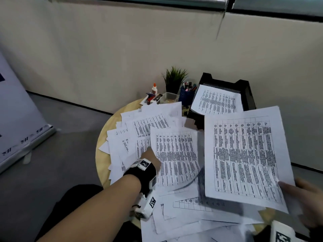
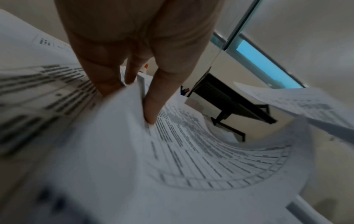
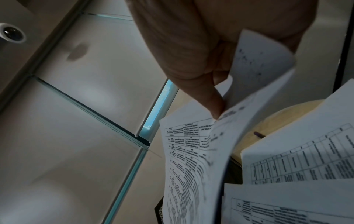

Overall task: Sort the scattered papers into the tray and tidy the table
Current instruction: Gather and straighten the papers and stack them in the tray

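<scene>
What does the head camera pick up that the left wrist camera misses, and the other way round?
Only the head view shows the small green potted plant, the white glue bottle with orange cap, the round pale wooden table and the right hand holding a printed sheet. Only the left wrist view shows the left hand's fingers pinching a curled printed page up close. Both show the black mesh paper tray and scattered white papers.

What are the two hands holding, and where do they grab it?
Each holds a paper: right hand pinches a sheet at its near corner; left hand pinches another sheet at its left edge.
</scene>
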The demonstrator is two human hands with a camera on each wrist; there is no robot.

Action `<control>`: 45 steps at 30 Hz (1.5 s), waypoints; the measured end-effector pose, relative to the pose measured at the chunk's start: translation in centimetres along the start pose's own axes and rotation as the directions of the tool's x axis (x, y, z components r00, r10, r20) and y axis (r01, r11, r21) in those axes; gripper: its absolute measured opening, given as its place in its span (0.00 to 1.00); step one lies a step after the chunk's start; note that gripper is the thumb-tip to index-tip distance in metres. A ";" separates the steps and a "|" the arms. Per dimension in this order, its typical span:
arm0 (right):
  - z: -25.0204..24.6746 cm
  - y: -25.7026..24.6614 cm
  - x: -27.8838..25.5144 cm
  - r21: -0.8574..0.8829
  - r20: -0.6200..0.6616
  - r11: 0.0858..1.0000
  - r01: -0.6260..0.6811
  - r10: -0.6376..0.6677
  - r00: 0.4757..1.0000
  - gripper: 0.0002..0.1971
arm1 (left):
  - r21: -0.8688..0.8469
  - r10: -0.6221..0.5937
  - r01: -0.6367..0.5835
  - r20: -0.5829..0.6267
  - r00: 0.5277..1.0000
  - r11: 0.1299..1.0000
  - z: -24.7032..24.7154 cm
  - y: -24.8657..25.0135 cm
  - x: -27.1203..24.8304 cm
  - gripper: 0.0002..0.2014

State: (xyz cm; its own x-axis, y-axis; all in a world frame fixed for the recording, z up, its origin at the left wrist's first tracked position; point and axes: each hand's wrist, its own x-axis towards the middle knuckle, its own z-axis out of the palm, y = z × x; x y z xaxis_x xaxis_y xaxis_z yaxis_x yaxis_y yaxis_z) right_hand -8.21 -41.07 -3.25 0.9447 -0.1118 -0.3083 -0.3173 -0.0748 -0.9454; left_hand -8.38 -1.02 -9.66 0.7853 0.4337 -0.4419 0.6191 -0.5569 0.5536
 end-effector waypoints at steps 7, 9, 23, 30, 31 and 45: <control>1.5 0.5 1.4 0.056 0.042 0.998 -0.002 0.000 0.999 0.37 | -0.049 0.102 -0.099 0.069 0.992 0.994 1.0 -1.5 -2.6 0.45; 1.0 1.2 2.4 0.100 0.021 0.995 0.029 -0.031 0.999 0.42 | -0.053 0.099 -0.096 0.060 0.993 0.994 0.9 -2.1 -2.7 0.43; 9.6 6.1 2.1 -0.317 0.077 0.944 -0.094 0.124 0.989 0.13 | -0.132 -0.086 0.062 -0.189 0.978 0.989 -1.0 -6.7 -2.1 0.34; 16.6 3.8 3.2 -0.704 0.094 0.710 -0.004 0.099 0.991 0.41 | -0.419 -0.181 0.096 -0.169 0.969 0.903 -1.2 -6.6 -2.3 0.38; 17.5 3.5 3.1 -0.755 0.118 0.655 0.022 0.103 0.988 0.46 | -0.479 -0.176 0.081 -0.157 0.972 0.874 -1.3 -6.5 -2.4 0.41; 20.9 5.8 2.4 -0.544 0.164 0.839 0.014 0.090 0.982 0.11 | -0.783 -0.101 0.065 0.003 0.995 0.618 0.3 -7.0 -1.8 0.14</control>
State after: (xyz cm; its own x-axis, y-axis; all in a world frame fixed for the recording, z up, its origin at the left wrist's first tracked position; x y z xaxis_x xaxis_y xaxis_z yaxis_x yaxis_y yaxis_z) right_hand -6.09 -21.09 -11.63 0.9130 0.0456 -0.4054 -0.2984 -0.6029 -0.7399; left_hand -14.11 1.88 -12.95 0.7184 0.4859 -0.4978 0.4389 0.2386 0.8663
